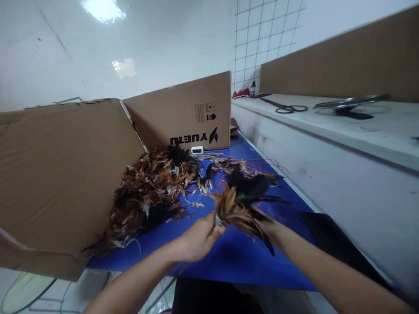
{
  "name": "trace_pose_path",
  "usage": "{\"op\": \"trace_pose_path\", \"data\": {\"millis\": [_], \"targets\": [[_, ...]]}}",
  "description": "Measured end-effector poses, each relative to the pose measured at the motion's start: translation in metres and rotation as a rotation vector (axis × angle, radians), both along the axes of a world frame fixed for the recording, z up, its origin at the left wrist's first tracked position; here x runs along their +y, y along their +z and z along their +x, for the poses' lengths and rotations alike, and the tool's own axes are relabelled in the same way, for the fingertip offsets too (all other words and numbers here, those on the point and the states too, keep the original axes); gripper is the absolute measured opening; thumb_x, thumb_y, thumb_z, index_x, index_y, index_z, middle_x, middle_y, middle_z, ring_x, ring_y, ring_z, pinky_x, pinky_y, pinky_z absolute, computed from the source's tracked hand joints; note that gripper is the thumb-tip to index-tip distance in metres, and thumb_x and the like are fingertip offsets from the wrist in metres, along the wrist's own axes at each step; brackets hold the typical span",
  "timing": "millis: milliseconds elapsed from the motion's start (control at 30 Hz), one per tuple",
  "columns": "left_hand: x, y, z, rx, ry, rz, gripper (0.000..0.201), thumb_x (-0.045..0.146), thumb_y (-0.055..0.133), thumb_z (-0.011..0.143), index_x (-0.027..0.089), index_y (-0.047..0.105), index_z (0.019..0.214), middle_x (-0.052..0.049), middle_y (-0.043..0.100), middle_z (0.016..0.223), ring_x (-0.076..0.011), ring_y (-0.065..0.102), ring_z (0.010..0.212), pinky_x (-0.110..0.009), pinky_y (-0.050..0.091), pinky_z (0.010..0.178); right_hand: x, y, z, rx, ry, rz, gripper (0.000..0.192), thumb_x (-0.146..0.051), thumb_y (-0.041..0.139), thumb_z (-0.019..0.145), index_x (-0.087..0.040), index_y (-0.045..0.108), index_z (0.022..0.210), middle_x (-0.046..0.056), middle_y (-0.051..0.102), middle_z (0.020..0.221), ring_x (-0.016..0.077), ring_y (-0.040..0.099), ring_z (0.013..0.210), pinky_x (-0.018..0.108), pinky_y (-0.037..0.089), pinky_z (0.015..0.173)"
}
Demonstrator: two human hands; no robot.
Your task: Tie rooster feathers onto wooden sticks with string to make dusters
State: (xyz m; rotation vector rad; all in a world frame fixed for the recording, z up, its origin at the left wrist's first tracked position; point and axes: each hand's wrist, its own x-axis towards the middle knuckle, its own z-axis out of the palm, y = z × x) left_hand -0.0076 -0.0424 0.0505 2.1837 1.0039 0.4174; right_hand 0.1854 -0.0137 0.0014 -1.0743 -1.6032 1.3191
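Over the blue counter [229, 257], your left hand [196, 240] pinches the quill end of a feather bundle [237, 209], fingers closed tight so the quills stay gathered. Your right hand [270, 229] supports the bundle from beneath; whether its fingers are closed is hidden. The loose feather pile [147, 192] lies near, against the cardboard box [59, 174].
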Motion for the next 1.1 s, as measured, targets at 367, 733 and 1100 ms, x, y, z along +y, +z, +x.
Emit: {"op": "trace_pose_path", "data": {"millis": [367, 733, 1100], "targets": [[0.017, -0.039, 0.012, -0.078, 0.235, -0.125, 0.028, 0.042, 0.031, 0.088, 0.017, 0.042, 0.088, 0.001, 0.047, 0.067, -0.0113, 0.047, 0.063, -0.025, 0.041, 0.062, -0.033, -0.002, -0.018, 0.077, -0.144, 0.051, 0.026, -0.039, 0.05, 0.081, -0.017, 0.059, 0.07, 0.001, 0.059, 0.068, 0.0163, 0.054, 0.069, 0.027, 0.041, 0.065], [0.016, -0.062, 0.016, 0.19, 0.246, -0.004, 0.018, 0.024, 0.03, 0.087, 0.015, 0.044, 0.094, -0.01, 0.06, 0.087, -0.0182, 0.057, 0.077, -0.03, 0.041, 0.069, -0.037, 0.016, -0.008, -0.851, -0.069, 0.534, 0.025, -0.017, 0.035, 0.087, -0.018, 0.058, 0.076, 0.003, 0.064, 0.072, 0.016, 0.059, 0.065, 0.026, 0.035, 0.057], [-0.007, -0.038, 0.025, 0.453, -0.095, 0.152, 0.033, 0.03, 0.018, 0.091, 0.015, 0.043, 0.107, -0.011, 0.062, 0.09, -0.0218, 0.061, 0.075, -0.03, 0.043, 0.063, 0.007, 0.084, -0.008, -1.051, 0.612, 0.658, 0.01, -0.02, 0.059, 0.074, -0.016, 0.066, 0.068, 0.003, 0.063, 0.061, 0.0134, 0.055, 0.059, 0.023, 0.026, 0.048]]}}
